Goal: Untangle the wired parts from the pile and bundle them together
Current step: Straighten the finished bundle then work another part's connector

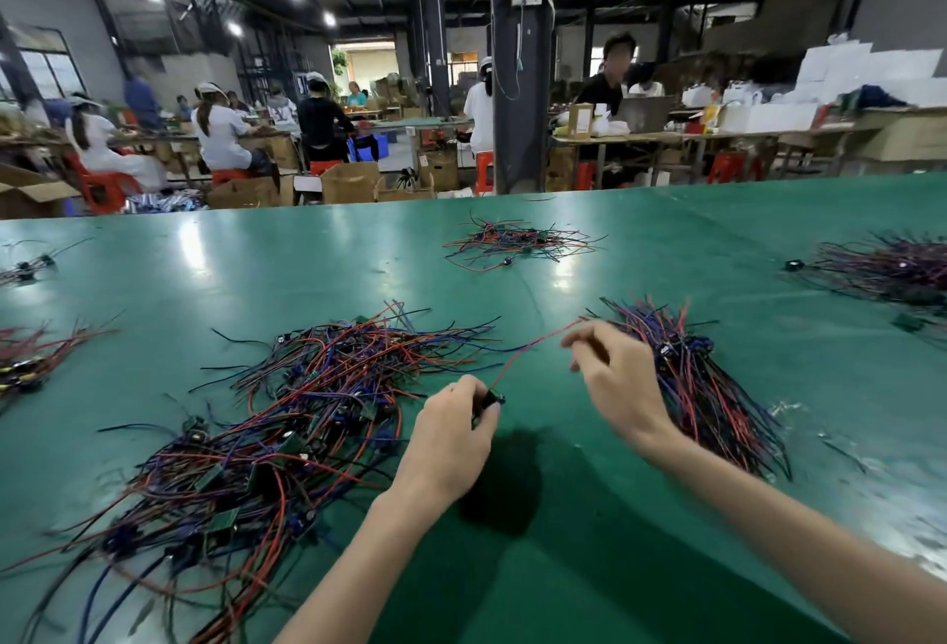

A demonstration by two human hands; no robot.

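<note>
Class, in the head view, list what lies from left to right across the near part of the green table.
Tangled pile → left hand → wired part → right hand → bundle

A green table (307,274) carries a big tangled pile (287,428) of red, blue and black wires with small boards at left-centre, and a straighter bundle (707,387) to its right. A small heap (517,244) lies farther back, a dark heap (886,269) at far right, and what seem to be two more clumps (36,356) at the left edge.
</note>
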